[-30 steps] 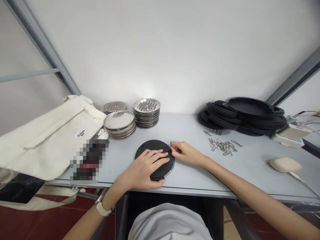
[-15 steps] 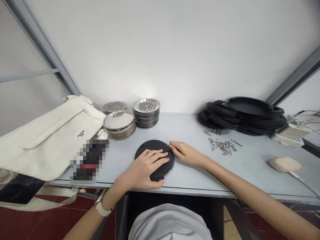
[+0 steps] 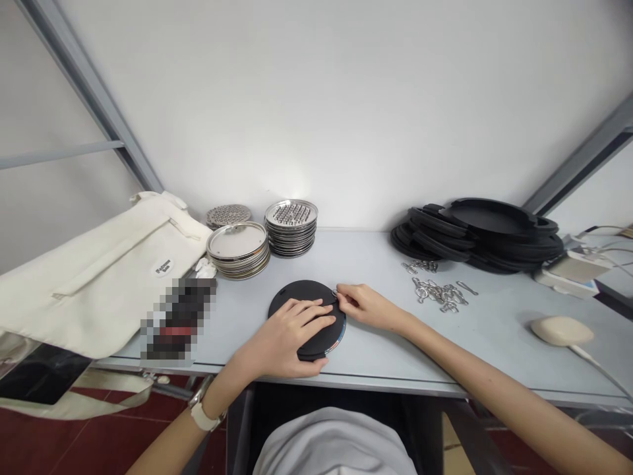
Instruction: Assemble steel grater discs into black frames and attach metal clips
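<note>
A round black disc [image 3: 302, 290] lies on the table in front of me, with a strip of coloured print along its right edge. My left hand [image 3: 293, 333] rests flat on it, fingers spread across the top and thumb by the front rim. At the upper right rim, the fingertips of my right hand [image 3: 357, 303] pinch a small metal wire clip [image 3: 335, 293], mostly hidden by the fingers. More loose metal clips [image 3: 438, 292] are scattered to the right of that hand.
Stacked metal discs [image 3: 237, 244] and perforated grater-like discs [image 3: 291, 221] stand at the back left. Black round trays [image 3: 489, 221] are piled at the back right. A cream bag [image 3: 109, 277] lies left; a cream corded device [image 3: 561, 330] lies right on the table [image 3: 366, 247].
My right fingertips have shifted slightly at the disc's rim, still pinching the clip. The left hand stays on the disc. The whole view has moved a little.
</note>
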The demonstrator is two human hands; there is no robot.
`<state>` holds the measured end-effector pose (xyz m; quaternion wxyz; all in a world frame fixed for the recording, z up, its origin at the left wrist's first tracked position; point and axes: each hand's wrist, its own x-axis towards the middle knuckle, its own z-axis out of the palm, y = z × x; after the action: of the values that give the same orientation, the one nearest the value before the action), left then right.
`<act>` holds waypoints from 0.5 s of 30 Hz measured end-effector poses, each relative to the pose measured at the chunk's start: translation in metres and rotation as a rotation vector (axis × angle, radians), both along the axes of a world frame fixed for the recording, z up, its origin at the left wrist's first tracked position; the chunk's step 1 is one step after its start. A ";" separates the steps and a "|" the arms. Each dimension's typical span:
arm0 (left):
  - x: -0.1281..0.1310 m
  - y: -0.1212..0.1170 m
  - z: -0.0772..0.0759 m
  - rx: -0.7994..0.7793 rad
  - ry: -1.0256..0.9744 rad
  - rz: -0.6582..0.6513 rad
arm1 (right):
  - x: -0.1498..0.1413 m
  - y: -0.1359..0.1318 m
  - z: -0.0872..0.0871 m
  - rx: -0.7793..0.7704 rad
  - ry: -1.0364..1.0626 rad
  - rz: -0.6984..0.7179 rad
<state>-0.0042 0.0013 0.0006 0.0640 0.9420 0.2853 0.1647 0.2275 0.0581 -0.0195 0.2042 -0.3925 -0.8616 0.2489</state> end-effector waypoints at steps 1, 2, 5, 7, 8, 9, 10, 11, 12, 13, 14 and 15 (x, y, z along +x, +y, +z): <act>0.000 0.000 0.000 0.000 -0.002 -0.001 | 0.000 0.000 0.000 -0.002 -0.001 -0.005; 0.000 0.000 0.000 -0.001 -0.004 -0.002 | 0.000 0.000 0.000 -0.004 -0.002 -0.008; 0.000 0.000 0.001 -0.006 -0.007 -0.004 | 0.000 -0.001 0.000 -0.006 -0.009 -0.021; 0.000 0.000 0.001 -0.011 -0.008 -0.005 | 0.000 -0.001 0.001 -0.004 -0.016 -0.026; 0.000 0.000 0.001 -0.014 -0.006 -0.005 | 0.000 -0.001 0.001 -0.003 -0.019 -0.027; 0.000 0.000 0.001 -0.015 -0.005 -0.005 | -0.001 -0.001 0.002 -0.001 -0.021 -0.028; 0.000 0.000 0.001 -0.015 -0.004 -0.005 | -0.001 -0.001 0.002 0.001 -0.022 -0.029; 0.000 0.000 0.001 -0.015 -0.004 -0.005 | -0.001 -0.001 0.002 0.002 -0.024 -0.029; 0.000 0.000 0.001 -0.015 -0.003 -0.005 | -0.001 -0.001 0.001 0.003 -0.025 -0.030; 0.000 0.000 0.001 -0.015 -0.002 -0.005 | -0.001 -0.001 0.001 0.004 -0.028 -0.032; 0.000 0.000 0.001 -0.014 -0.003 -0.004 | -0.001 -0.001 0.001 0.003 -0.032 -0.034; 0.000 0.000 0.001 -0.013 -0.004 -0.004 | -0.001 0.000 0.000 0.002 -0.034 -0.035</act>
<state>-0.0038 0.0011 0.0012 0.0709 0.9418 0.2844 0.1646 0.2270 0.0576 -0.0191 0.1943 -0.4116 -0.8581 0.2376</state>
